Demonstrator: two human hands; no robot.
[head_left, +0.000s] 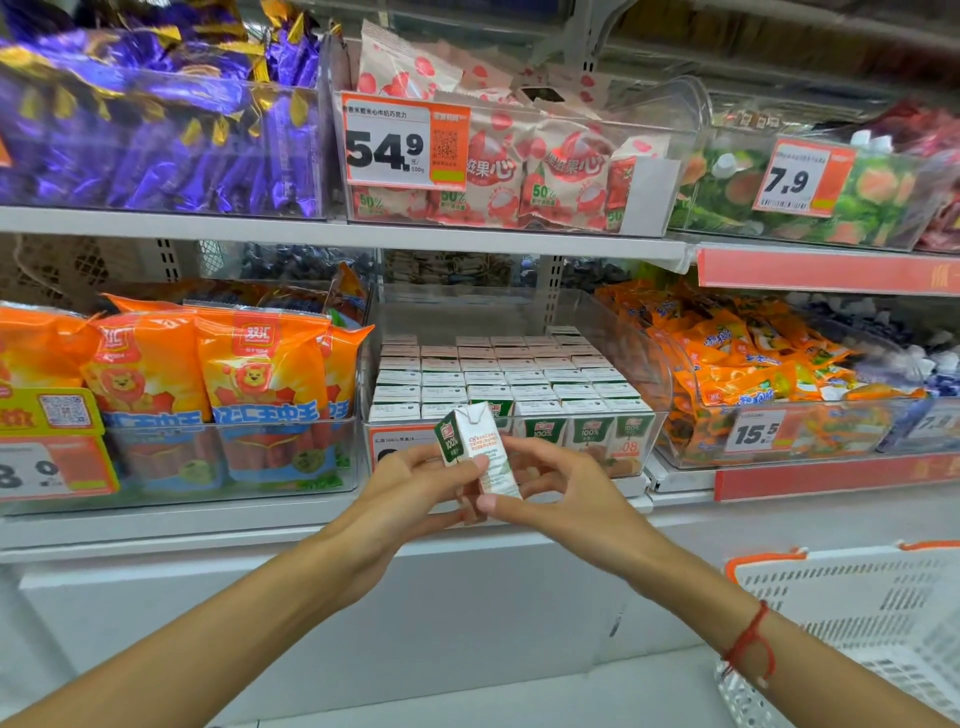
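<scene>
Far left, lower shelf (311, 514): orange sausage packs (260, 374) standing in a clear tub. Not touched.

Left hand (410, 483): raised in front of the shelf edge. The thumb lies across the near face of a small juice carton (475, 441) and the fingers curl behind it, so this is a firm grip on the carton's left side.

Juice carton: held in the air between both hands, just in front of the shelf. Long axis is near upright, with the top tipped slightly left and away and the base pointing down toward the right palm.

Right hand (561, 488): the thumb tip pinches the carton's lower end and the fingers are loosely spread behind. This grip looks lighter than the left's.

Behind the hands: a clear bin (639, 364) packed with matching cartons in rows.

Lower right: a white basket (841, 597) with an orange rim, well apart from the carton and below it. The right hand is the nearer one. If the carton goes to the basket, it would likely travel right and down in that hand, with the left letting go first.
</scene>
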